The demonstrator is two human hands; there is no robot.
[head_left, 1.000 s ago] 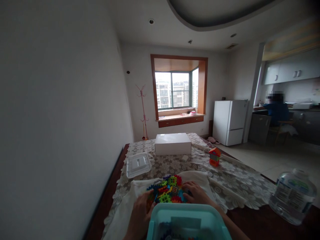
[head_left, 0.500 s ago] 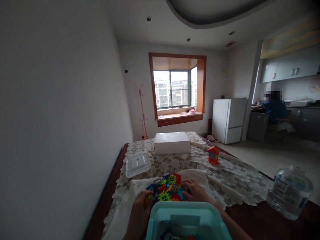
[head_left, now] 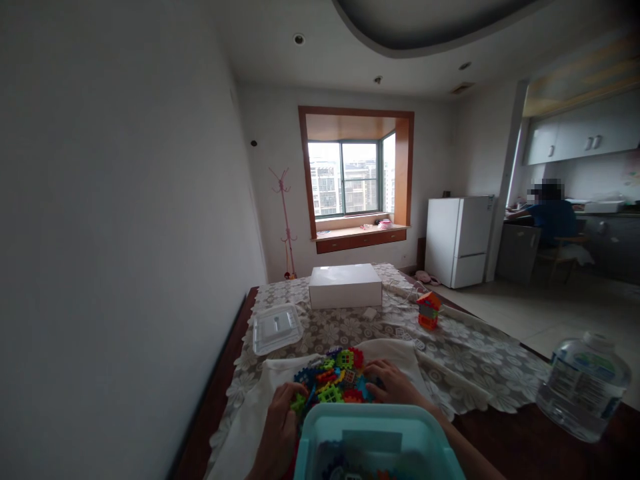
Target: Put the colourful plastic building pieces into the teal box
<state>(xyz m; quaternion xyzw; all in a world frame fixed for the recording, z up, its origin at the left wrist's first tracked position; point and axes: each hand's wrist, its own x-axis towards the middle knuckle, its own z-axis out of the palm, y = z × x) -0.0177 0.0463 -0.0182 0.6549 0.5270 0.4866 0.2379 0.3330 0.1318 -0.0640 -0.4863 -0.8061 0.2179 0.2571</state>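
Observation:
A heap of coloured plastic building blocks (head_left: 333, 380) lies on a white cloth (head_left: 385, 352) just beyond a teal plastic bin (head_left: 373, 440) at the near edge. My left hand (head_left: 277, 427) curls against the left side of the heap, fingertips on a green block. On the heap's right side rests my right hand (head_left: 393, 383), its fingers bent over the blocks. The bin hides both wrists in part, and more blocks show inside it.
A lace cloth covers the table. On it are a clear plastic lid (head_left: 277, 327), a white box (head_left: 345, 285) and a small block house (head_left: 429, 311). A large water bottle (head_left: 583, 387) stands at the right. Far right, a person (head_left: 550, 220) sits at a counter near a white fridge (head_left: 457, 241).
My left hand has pressed a little closer into the heap of blocks. My right hand stays on the heap's right side. The view has shifted slightly.

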